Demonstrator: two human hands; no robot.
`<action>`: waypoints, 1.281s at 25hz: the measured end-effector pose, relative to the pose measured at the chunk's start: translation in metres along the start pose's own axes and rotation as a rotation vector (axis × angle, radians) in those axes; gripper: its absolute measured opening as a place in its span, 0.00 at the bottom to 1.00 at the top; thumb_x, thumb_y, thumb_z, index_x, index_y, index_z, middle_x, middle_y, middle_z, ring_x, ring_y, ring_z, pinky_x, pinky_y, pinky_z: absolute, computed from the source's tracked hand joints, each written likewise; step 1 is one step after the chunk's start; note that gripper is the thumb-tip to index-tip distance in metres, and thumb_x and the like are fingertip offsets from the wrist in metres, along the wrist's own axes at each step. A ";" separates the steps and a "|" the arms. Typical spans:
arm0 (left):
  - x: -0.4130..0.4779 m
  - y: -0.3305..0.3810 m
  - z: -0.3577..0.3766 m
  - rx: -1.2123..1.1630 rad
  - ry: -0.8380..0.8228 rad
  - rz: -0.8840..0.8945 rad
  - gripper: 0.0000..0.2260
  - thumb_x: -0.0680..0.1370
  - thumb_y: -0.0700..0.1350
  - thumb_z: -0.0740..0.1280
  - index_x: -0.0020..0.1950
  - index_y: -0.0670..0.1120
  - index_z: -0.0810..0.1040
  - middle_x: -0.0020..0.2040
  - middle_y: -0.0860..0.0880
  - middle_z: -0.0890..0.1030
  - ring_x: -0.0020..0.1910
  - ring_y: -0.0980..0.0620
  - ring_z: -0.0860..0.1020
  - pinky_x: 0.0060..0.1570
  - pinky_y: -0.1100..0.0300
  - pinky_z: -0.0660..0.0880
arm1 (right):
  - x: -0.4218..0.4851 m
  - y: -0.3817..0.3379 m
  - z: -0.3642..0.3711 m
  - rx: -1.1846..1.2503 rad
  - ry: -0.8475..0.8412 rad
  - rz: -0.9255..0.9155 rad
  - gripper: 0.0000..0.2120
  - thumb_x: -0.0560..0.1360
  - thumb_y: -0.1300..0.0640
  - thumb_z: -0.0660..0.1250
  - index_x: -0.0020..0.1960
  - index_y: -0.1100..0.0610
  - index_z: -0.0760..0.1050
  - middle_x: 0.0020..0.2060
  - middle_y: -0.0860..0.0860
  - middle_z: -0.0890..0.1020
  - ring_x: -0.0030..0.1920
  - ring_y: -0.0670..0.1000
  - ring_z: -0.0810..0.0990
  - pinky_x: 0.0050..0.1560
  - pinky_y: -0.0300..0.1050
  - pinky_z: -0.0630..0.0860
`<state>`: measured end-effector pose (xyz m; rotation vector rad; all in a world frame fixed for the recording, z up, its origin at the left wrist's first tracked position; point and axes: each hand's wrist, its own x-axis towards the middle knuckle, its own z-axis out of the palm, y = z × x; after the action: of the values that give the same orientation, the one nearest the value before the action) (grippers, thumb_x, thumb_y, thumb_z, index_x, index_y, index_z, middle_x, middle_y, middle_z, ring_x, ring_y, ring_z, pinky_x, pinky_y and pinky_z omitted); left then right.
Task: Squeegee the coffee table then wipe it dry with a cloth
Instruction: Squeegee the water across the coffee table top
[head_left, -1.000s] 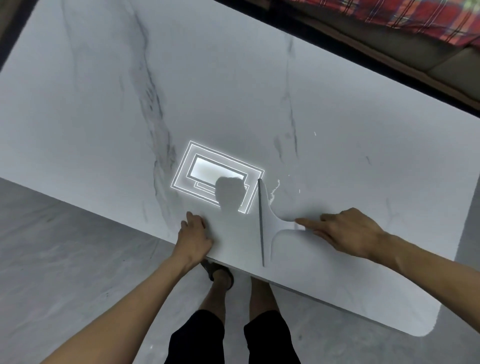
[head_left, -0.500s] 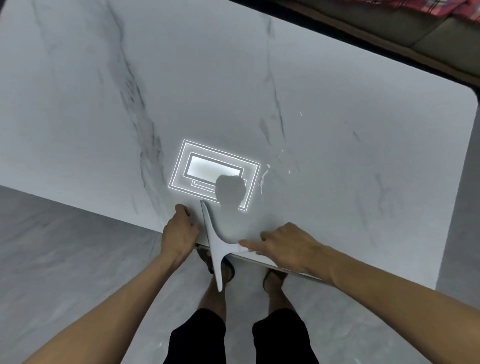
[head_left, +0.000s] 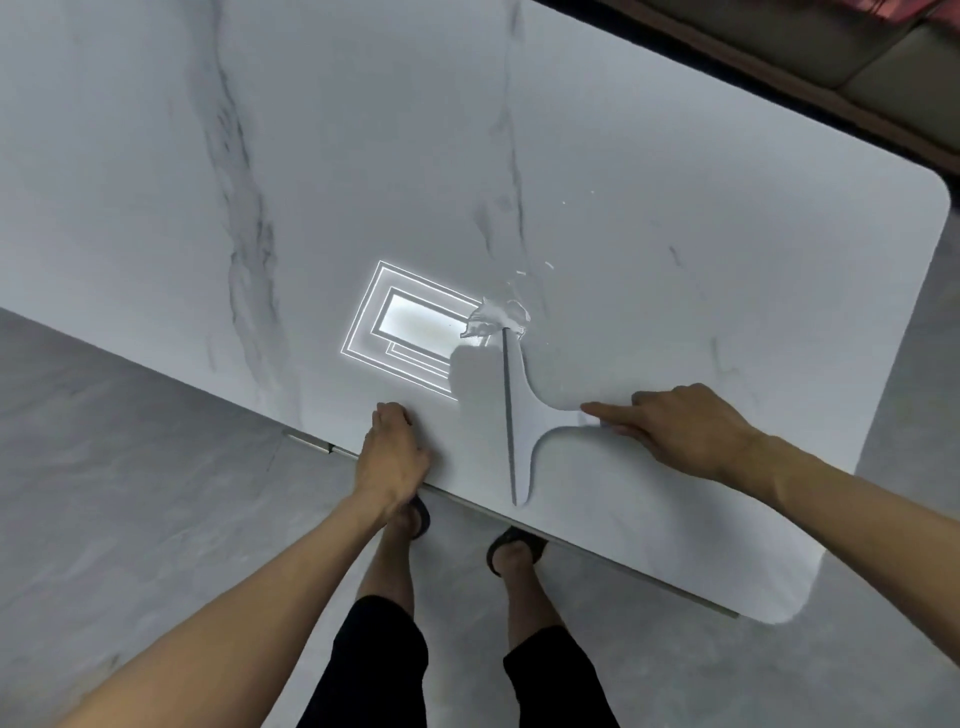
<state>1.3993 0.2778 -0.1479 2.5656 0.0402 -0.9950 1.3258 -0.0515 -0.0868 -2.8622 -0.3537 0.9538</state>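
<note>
A white squeegee (head_left: 524, 415) lies flat on the marble tabletop (head_left: 675, 234), near its front edge. Its long blade runs away from the person, and its handle points to the right. The right hand (head_left: 685, 431) holds the end of that handle, with the forefinger stretched along it and the other fingers curled round it. A small pool of water (head_left: 493, 317) sits at the far tip of the blade, with a few drops scattered just beyond it. Left of the pool, a bright reflection of a ceiling light (head_left: 410, 327) shows in the surface. The left hand (head_left: 395, 457) grips the front edge of the tabletop, fingers bent on top, thumb hidden. Two sandalled feet (head_left: 514, 556) stand on the grey floor (head_left: 130, 493) below the edge.
</note>
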 end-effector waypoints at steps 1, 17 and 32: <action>-0.002 0.006 0.006 0.001 -0.003 -0.025 0.12 0.70 0.37 0.62 0.48 0.46 0.63 0.49 0.44 0.72 0.42 0.42 0.73 0.39 0.53 0.69 | -0.009 0.014 -0.002 0.000 -0.002 0.032 0.20 0.82 0.43 0.46 0.73 0.30 0.56 0.39 0.44 0.72 0.38 0.52 0.78 0.36 0.44 0.64; -0.001 -0.017 0.004 -0.127 0.154 -0.092 0.14 0.71 0.35 0.59 0.51 0.48 0.61 0.35 0.48 0.74 0.32 0.47 0.74 0.26 0.59 0.63 | 0.036 -0.065 0.024 -0.166 -0.104 -0.461 0.26 0.82 0.56 0.57 0.75 0.36 0.57 0.44 0.53 0.76 0.35 0.57 0.75 0.34 0.47 0.61; -0.001 0.020 -0.009 -0.142 0.086 -0.189 0.12 0.73 0.35 0.58 0.54 0.45 0.62 0.36 0.43 0.75 0.33 0.45 0.73 0.28 0.57 0.66 | -0.026 0.072 -0.045 -0.204 0.040 -0.094 0.22 0.79 0.39 0.40 0.71 0.29 0.60 0.37 0.44 0.76 0.35 0.52 0.79 0.30 0.43 0.58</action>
<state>1.4077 0.2629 -0.1339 2.5070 0.3697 -0.9108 1.3461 -0.1288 -0.0487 -3.0077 -0.6091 0.8905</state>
